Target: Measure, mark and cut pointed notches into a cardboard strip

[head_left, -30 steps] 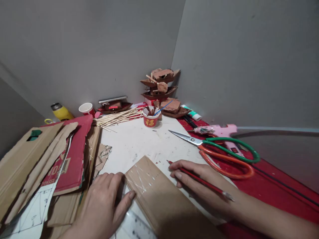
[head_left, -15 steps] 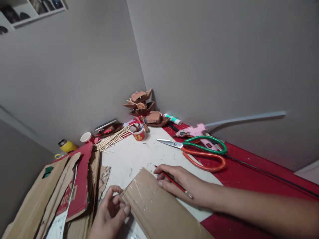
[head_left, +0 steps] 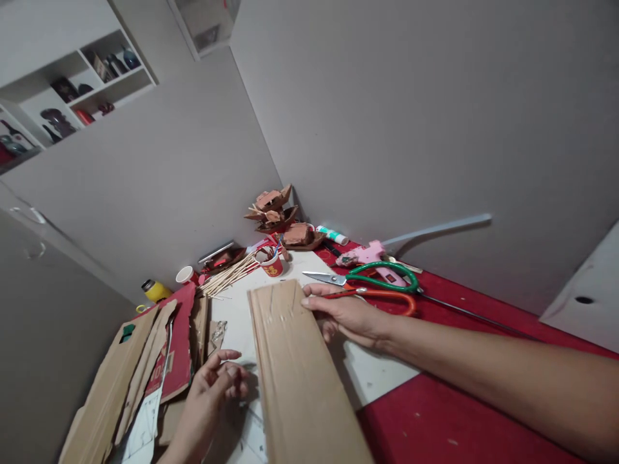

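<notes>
A long brown cardboard piece [head_left: 302, 380], with a few pencil lines near its far end, is raised at a tilt over the white sheet [head_left: 382, 377]. My right hand [head_left: 345, 314] grips its right edge near that far end, thumb on top and fingers underneath. A red and black pencil [head_left: 341, 294] also lies in that hand, across the thumb side. To the left of the cardboard is my left hand [head_left: 217, 386], its fingers loosely bent and apart, with nothing in them. Scissors [head_left: 382, 281] with one green and one orange handle lie just beyond my right hand.
Stacked cardboard scraps [head_left: 104, 386] lie at left. Behind are wooden sticks [head_left: 229, 276], a red paper cup [head_left: 269, 263] and brown model boats [head_left: 300, 237]. A pink glue gun [head_left: 370, 253] lies by the wall on the red tabletop [head_left: 435, 412].
The cardboard has been lifted and turned more lengthwise, with my right hand now gripping its edge. My left hand has come off its left edge. The view has tilted up.
</notes>
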The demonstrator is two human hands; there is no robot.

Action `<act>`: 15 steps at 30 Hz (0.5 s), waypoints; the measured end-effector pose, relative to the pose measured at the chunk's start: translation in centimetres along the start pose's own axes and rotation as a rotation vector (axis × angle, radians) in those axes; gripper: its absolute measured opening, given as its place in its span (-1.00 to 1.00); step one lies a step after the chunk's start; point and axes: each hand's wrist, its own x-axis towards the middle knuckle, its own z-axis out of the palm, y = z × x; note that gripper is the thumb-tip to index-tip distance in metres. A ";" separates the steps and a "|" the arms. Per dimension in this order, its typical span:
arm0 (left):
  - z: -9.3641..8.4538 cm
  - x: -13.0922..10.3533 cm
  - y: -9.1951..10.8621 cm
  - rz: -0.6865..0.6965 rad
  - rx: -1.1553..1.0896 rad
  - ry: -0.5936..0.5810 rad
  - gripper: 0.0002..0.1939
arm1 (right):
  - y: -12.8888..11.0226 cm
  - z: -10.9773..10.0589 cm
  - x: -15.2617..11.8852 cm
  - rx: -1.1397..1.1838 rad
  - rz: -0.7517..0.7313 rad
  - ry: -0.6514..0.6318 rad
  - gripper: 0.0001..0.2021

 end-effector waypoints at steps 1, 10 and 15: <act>-0.2 -0.4 -0.1 0.005 0.018 0.025 -0.64 | -0.3 0.0 -0.1 0.038 -0.038 0.012 -0.87; 4.3 -5.0 -2.7 0.011 0.087 -0.115 -0.53 | 0.8 2.3 -3.2 0.147 -0.171 -0.039 -0.69; 8.0 -4.2 -2.2 0.122 -0.206 -0.041 -0.60 | 2.7 3.4 -4.4 -0.070 -0.220 -0.169 -0.67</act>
